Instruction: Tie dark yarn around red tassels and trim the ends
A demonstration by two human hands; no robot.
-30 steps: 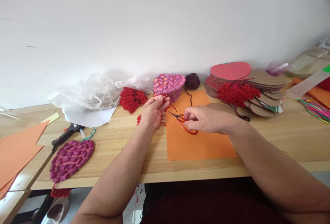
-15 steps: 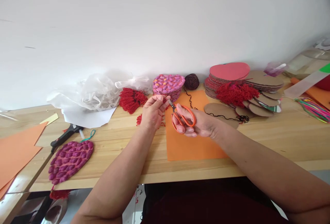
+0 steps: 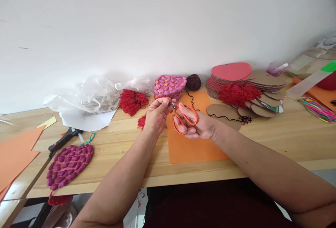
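My right hand [image 3: 201, 125] holds orange-handled scissors [image 3: 187, 119] by their loops, with the blades pointing up and left to the fingertips of my left hand [image 3: 156, 116]. Those fingertips are pinched together beside the blades; what they hold is too small to make out. Beneath the hands lies an orange sheet [image 3: 194, 151]. Just behind them stands a stack topped by a pink and purple beaded heart [image 3: 170, 84], with a dark yarn ball [image 3: 193, 82] to its right. Red yarn tassels [image 3: 132, 102] lie left of the stack.
White plastic bags [image 3: 91, 93] lie at the back left, near a black glue gun [image 3: 64, 140] and a purple heart [image 3: 70, 165]. Cardboard hearts [image 3: 231, 71] with red yarn [image 3: 238, 94] are piled at the right, before coloured strands [image 3: 315, 109].
The scissor loops have spread slightly, and my left fingertips have shifted at the blades. The whole view has shifted a little, moving most objects slightly left.
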